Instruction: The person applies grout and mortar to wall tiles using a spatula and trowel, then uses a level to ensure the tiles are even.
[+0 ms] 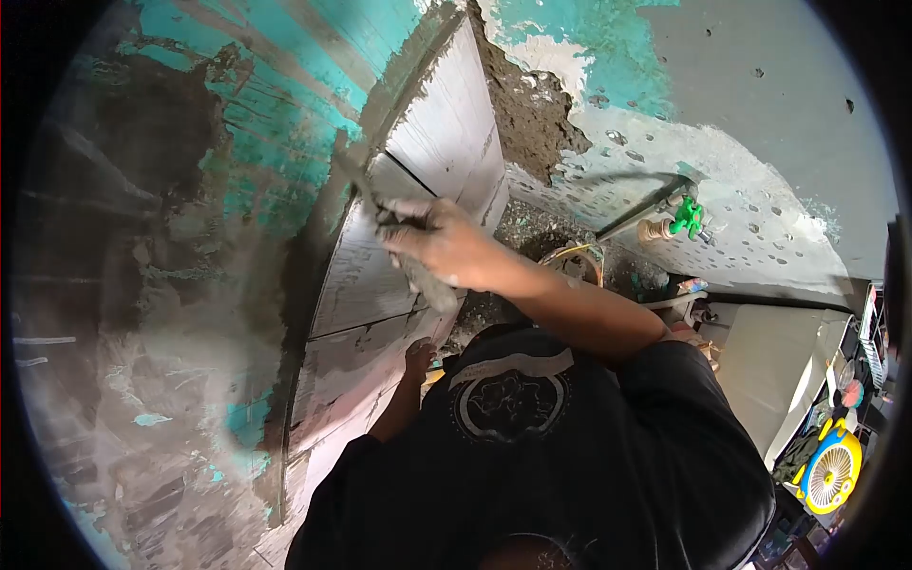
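Evidently, a thin, smeared tool [355,178] is lying across the mortar-lined edge of the tiled wall [356,290]; the right hand [439,245] is gripping it, fingers narrow (probably for steering its tip). Nearby, the left hand [419,355] is hovering, its fingers' spread unclear.

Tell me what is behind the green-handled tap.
Behind the green-handled tap is a pale, pitted wall. The patch that the tap itself covers cannot be seen.
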{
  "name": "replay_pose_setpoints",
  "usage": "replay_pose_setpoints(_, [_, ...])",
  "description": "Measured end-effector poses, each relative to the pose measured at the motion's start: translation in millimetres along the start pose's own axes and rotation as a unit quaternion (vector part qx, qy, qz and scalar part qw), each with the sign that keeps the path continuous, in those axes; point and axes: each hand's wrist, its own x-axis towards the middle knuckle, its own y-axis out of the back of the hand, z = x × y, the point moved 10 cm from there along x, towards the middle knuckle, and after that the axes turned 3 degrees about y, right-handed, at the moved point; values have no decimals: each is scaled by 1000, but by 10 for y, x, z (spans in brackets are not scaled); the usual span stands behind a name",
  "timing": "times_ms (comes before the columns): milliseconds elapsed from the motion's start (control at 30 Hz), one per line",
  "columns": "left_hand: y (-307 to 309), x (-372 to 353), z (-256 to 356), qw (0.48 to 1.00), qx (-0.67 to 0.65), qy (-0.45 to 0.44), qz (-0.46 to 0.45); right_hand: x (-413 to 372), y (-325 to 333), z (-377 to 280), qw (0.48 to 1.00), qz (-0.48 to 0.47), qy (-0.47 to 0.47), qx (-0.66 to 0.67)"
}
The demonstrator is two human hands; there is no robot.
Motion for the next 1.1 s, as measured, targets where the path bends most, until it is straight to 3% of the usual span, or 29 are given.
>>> replay_pose_setpoints(67, [9,119,-145,994,51,-65,-66,-86,-109,76,1000,-25,-2,17])
replay_pose_setpoints(133, [-21,88,14,948,135,-276,-89,-207,-134,-24,997,-42,52,-30])
replay_pose_setpoints(167, [15,135,16,929,162,-315,-103,-229,-95,11,993,-41,88,-65])
replay_pose_setpoints(233, [149,267,-224,989,91,-97,-71,-286,2,-91,984,-8,155,-92])
replay_pose_setpoints(333, [235,140,-235,994,-88,25,-53,-234,329,-107,984,67,79,-145])
replay_pose_setpoints(367, [228,-44,-75,999,16,36,0,-108,451,-68,956,97,177,-215])
replay_pose_setpoints(467, [396,25,-192,999,-23,23,27,-42,483,54,932,84,262,-236])
replay_pose_setpoints(600, [535,-52,-335,998,0,43,52,-245,557,541,990,11,137,7])
replay_pose_setpoints(633, [458,-260,-185,998,37,32,44,-301,714,602,986,70,148,22])
replay_pose_setpoints(733, [600,-255,-487,994,70,61,48,-351,1302,1387,959,165,-2,231])
replay_pose_setpoints(800, [679,-316,-597,994,76,62,51,-280,1908,1807,961,245,-67,106])
replay_pose_setpoints(933, [836,-376,-758,996,51,63,41,147,2907,2119,931,288,-118,-192])
replay_pose_setpoints(1000, [877,-462,-692,996,48,51,52,527,3333,2180,806,287,2,-518])
replay_pose_setpoints(1100, [942,-552,-606,994,77,46,64,809,3587,2356,847,219,-63,-479])
